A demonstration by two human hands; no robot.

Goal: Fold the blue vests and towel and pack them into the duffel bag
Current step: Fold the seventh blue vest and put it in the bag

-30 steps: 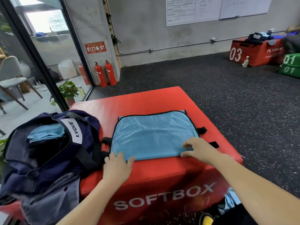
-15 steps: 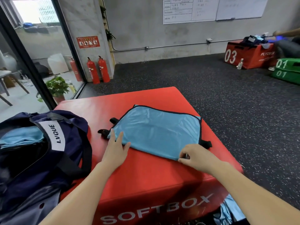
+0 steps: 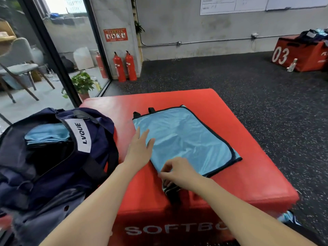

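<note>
Two bare hands work over a folded blue vest (image 3: 184, 137) that lies flat on the red soft box (image 3: 248, 174), turned at a slant. The left hand (image 3: 140, 150) rests on the vest's near-left edge, its grip spread, fingers straight and pointing away from the person. Just to the right of it and nearer the person, the right hand (image 3: 179, 172) has its grip pinching the vest's near corner, thumb and curled fingers closed on the cloth; a black strap (image 3: 171, 191) hangs from under that hand toward the box's front edge. Two more black straps stick out of the vest's far-left corner, beyond the left grip. Left of the left grip, touching the box's left side, sits the navy duffel bag (image 3: 53, 157), unzipped, with a white label reading LVGUE across its handle and folded blue cloth (image 3: 47, 134) inside near its top. Far beyond both grips, two red fire extinguishers (image 3: 125, 66) stand against the wall.
</note>
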